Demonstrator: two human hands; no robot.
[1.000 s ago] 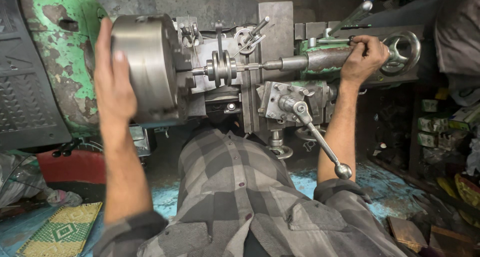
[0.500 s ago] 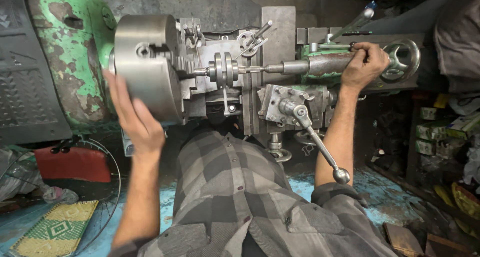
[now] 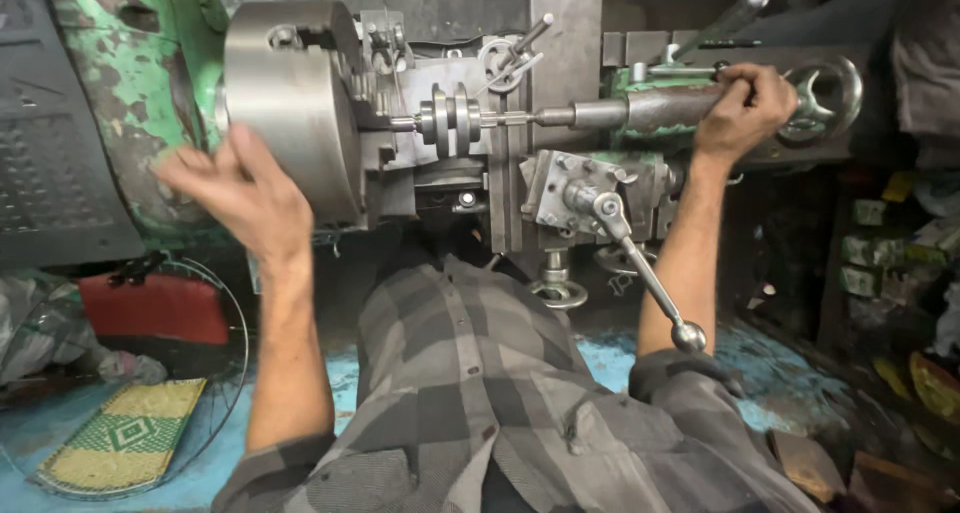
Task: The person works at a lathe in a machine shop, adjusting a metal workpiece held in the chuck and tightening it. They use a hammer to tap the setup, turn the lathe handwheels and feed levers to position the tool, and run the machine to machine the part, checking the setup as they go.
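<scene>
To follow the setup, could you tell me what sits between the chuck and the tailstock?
A small grooved workpiece on a thin shaft, in the head view.

Single head cam, looking down and forward over the torso at the lathe (image 3: 420, 123), close range, arm's reach.

Light: we see dim surroundings, with brightness falling from above onto the steel chuck (image 3: 290, 103).
Glare: soft sheen on the chuck's rim.
Shadows: deep at right edge and under the machine.
Blur: our left hand (image 3: 235, 188) smears with motion.
Distortion: edges bend outward.
</scene>
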